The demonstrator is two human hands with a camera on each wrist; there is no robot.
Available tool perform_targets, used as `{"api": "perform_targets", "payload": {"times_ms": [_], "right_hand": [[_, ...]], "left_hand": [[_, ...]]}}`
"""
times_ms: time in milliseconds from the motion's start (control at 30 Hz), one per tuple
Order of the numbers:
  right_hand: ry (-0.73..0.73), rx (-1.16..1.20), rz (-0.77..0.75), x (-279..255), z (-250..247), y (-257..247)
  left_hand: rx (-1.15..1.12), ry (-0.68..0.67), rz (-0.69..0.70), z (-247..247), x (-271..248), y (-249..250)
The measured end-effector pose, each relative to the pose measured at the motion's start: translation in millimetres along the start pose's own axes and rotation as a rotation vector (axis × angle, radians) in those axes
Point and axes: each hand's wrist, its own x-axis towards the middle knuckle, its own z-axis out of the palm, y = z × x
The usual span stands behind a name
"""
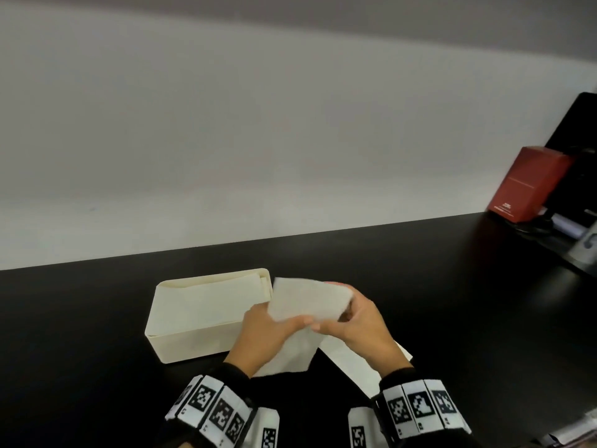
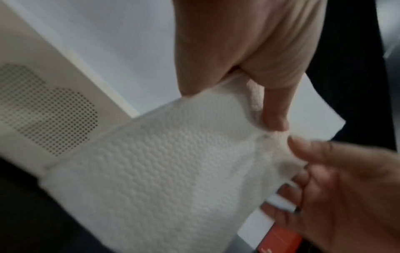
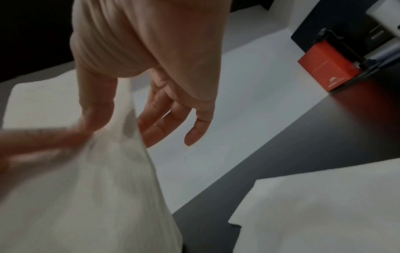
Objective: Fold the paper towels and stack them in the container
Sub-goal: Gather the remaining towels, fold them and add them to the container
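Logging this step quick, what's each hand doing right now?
Left hand: holds the paper towel, thumb pinching its near edge.
Right hand: pinches the same paper towel; its other fingers hang loose.

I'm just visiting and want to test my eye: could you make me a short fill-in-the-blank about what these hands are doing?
1. Both hands hold a white embossed paper towel above a table coloured ____.
2. The cream rectangular plastic container lies to the ____ of the left hand.
3. The right hand pinches the towel between thumb and ____.
4. A cardboard box coloured ____ stands at the table's far right.

Missing words: black; left; fingers; red
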Motion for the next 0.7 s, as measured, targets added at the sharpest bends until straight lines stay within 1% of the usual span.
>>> {"api": "perform_targets", "payload": {"times_ms": [33, 100, 167, 233, 300, 367, 433, 567, 633, 700], "right_hand": [[-0.04, 0.004, 0.03, 1, 2, 4], [-0.143, -0.091, 0.101, 2, 9, 12], [-0.205, -0.178, 0.148, 3, 15, 16], [-0.196, -0.187, 0.17, 7, 17, 18], [-0.177, -0.14, 0.167, 14, 19, 15], [-0.148, -0.066, 0.159, 24, 25, 7], [-0.092, -0.003, 0.138, 38, 36, -1], [-0.007, 0.042, 0.09, 69, 72, -16], [0.013, 0.023, 0.091, 82, 91, -21], [0.035, -0.026, 0.095, 93, 108, -24]], "left_hand": [[-0.12, 0.032, -0.036, -3, 1, 1], [-0.342, 0.056, -0.08, -10, 0, 5], [-0.526, 0.079, -0.086, -20, -1, 8], [-0.605, 0.123, -0.055, -35, 0, 8], [-0.634, 0.201, -0.043, -54, 2, 4], [-0.597, 0.296, -0.051, -78, 5, -3], [-0.515, 0.404, -0.078, -101, 9, -11], [-0.262, 0.546, -0.079, -135, 14, -25], [-0.085, 0.62, -0.13, -145, 18, -34], [0.101, 0.652, -0.181, -153, 24, -43]]}}
